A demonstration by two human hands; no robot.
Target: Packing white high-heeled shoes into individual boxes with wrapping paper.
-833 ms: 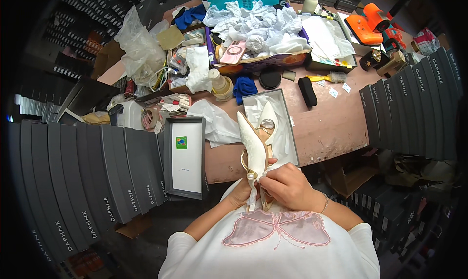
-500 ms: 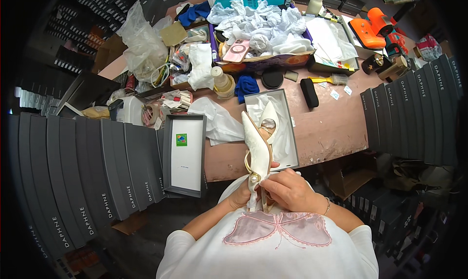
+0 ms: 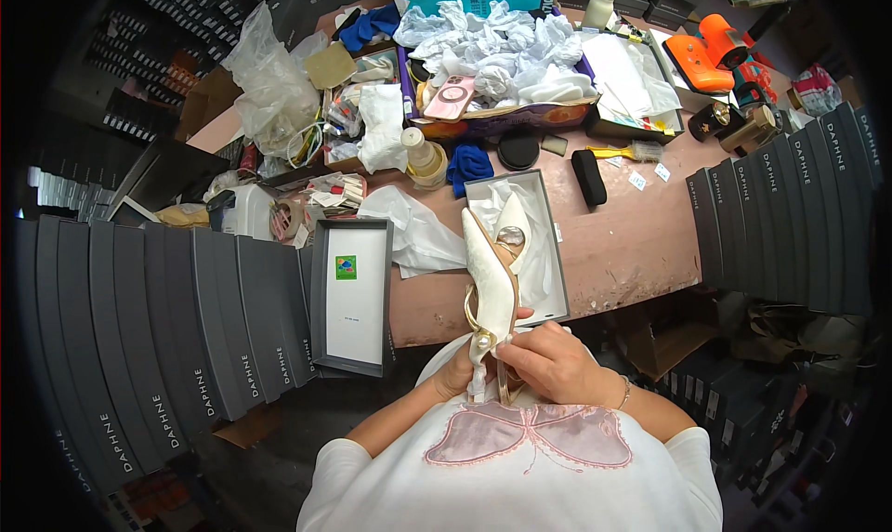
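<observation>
White shoe (image 3: 491, 276), toe pointing away

Left hand (image 3: 453, 374) wraps its heel end, palm hidden behind it; right hand (image 3: 553, 363) bunches alongside, and whether it pinches anything I cannot tell. Just beyond the grip, a second shoe (image 3: 514, 214) is partly covered. Since the earliest frame, the held toe has swung slightly right. Ahead lies an open box (image 3: 559, 281); bare table (image 3: 632, 253) opens ahead-right.

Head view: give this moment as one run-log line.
left hand: holding white shoe | right hand: fingers at shoe's heel end | grey box: open
</observation>
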